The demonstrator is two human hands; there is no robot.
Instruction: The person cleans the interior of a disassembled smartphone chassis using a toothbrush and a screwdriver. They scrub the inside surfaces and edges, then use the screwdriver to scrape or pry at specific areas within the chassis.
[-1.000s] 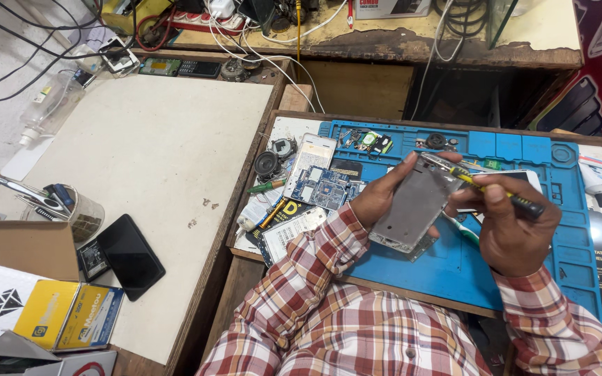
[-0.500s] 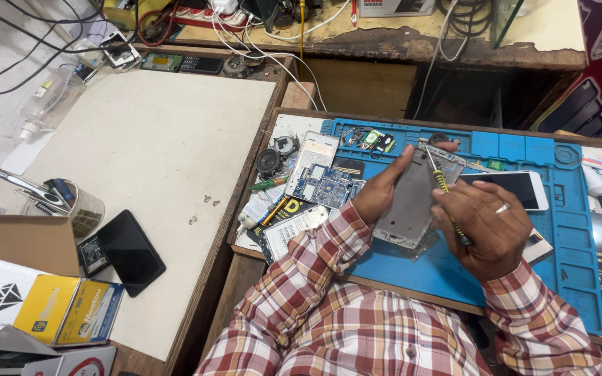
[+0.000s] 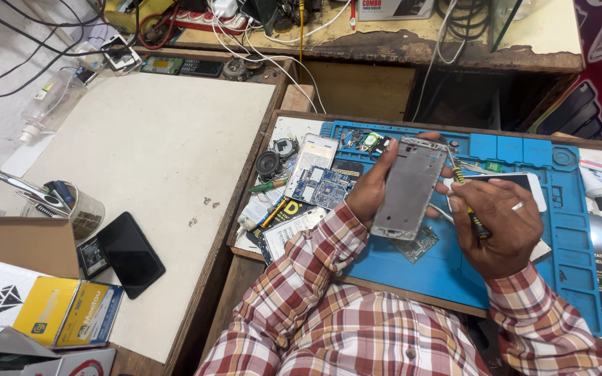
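My left hand (image 3: 372,188) grips a grey metal phone frame (image 3: 409,189) by its left edge and holds it tilted above the blue repair mat (image 3: 566,223). My right hand (image 3: 499,226) holds a small yellow-and-black screwdriver (image 3: 469,203) whose tip points at the frame's upper right corner. A green circuit board (image 3: 418,245) lies on the mat just under the frame. A white phone (image 3: 520,182) lies behind my right hand, partly hidden by it.
Left of the mat lie a blue circuit board (image 3: 322,185), a white phone part (image 3: 313,152), small round parts (image 3: 268,163) and a booklet (image 3: 283,217). The pale board (image 3: 155,153) holds a black phone (image 3: 130,253), a tool cup (image 3: 78,209) and boxes (image 3: 43,306). Cables cross the back bench.
The phone frame has turned more upright and moved a little left. My right hand has shifted the screwdriver down and in toward the frame's right edge.
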